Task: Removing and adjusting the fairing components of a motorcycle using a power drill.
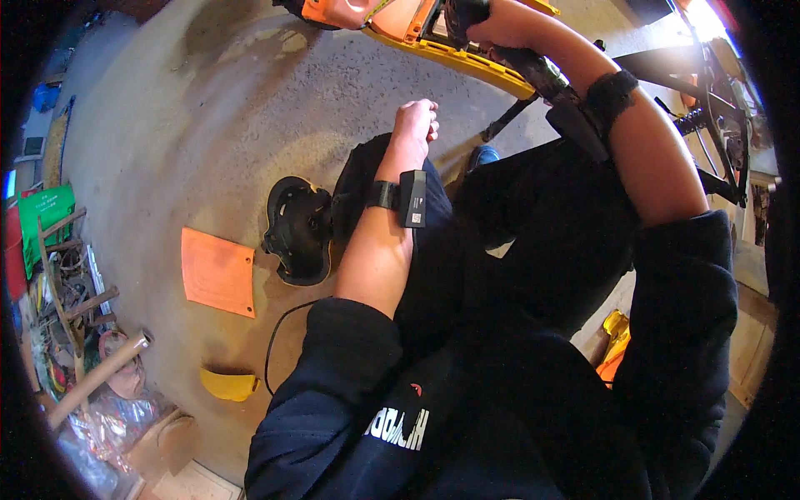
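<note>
Black, hard-looking object (465,21): one, at the top edge, in our right hand (500,27), whose fingers seem closed round it; its kind we cannot tell. We judge it stiff and of some weight, best held round its thick middle. Our left hand (415,123): fingers curled into a loose fist near the knee, nothing seen inside. Just beside the right hand: orange bodywork (333,12), smooth, presumably light and rigid, perhaps slippery, with a yellow rail (475,68) below that looks the surer hold.

Farther out, on our concrete floor (158,167): black shell (287,233), hollow side up; orange sheet (218,271), flat, corner holes, likely easy to lift by an edge; yellow curved piece (229,385). To our right: black frame (708,179) with coil spring (690,122). Far left: green bag (47,218), brown tube (100,379).
</note>
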